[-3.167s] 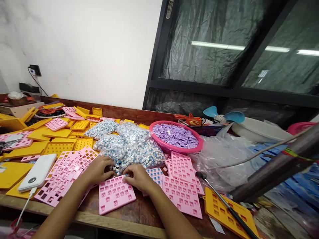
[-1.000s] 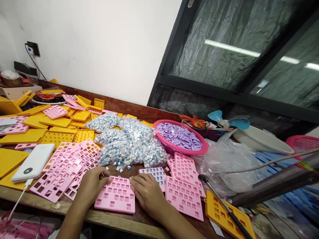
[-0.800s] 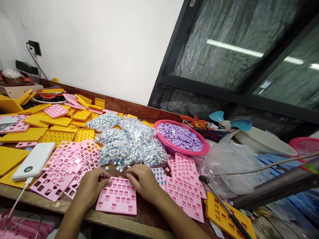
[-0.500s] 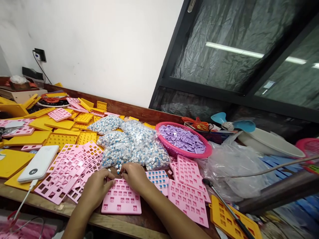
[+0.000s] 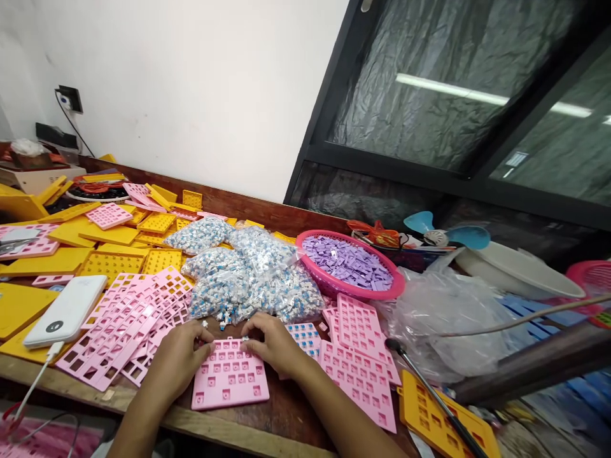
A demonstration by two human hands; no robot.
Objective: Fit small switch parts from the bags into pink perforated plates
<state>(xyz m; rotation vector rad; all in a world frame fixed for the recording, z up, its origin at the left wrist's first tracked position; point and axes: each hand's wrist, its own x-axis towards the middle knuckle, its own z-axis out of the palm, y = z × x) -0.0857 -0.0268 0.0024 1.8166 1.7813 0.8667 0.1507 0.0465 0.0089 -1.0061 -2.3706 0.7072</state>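
Observation:
A pink plate (image 5: 231,395) with square sockets lies flat at the front of the table. My left hand (image 5: 180,351) is curled at its upper left corner, the thumb resting on the plate's edge. Above the plate's top edge, my right hand (image 5: 275,346) pinches a small white keyboard switch (image 5: 245,339), mostly hidden by the fingers. Just beyond lie clear bags of white-and-blue switches (image 5: 219,283), with a few loose pieces in front. Partly behind my right hand is another pink plate fitted with blue switches (image 5: 305,337).
Pink frames (image 5: 119,324) and a white power bank (image 5: 67,312) lie left, before piled yellow panels (image 5: 109,235). Pink socket plates (image 5: 358,381), a black rod (image 5: 429,394) and a yellow frame (image 5: 449,420) are right. A pink basket (image 5: 396,286) holds purple pieces.
My right hand has moved back from the loose switches by the bags to the top of the plate, a small switch at its fingertips. My left hand stays at the plate's corner.

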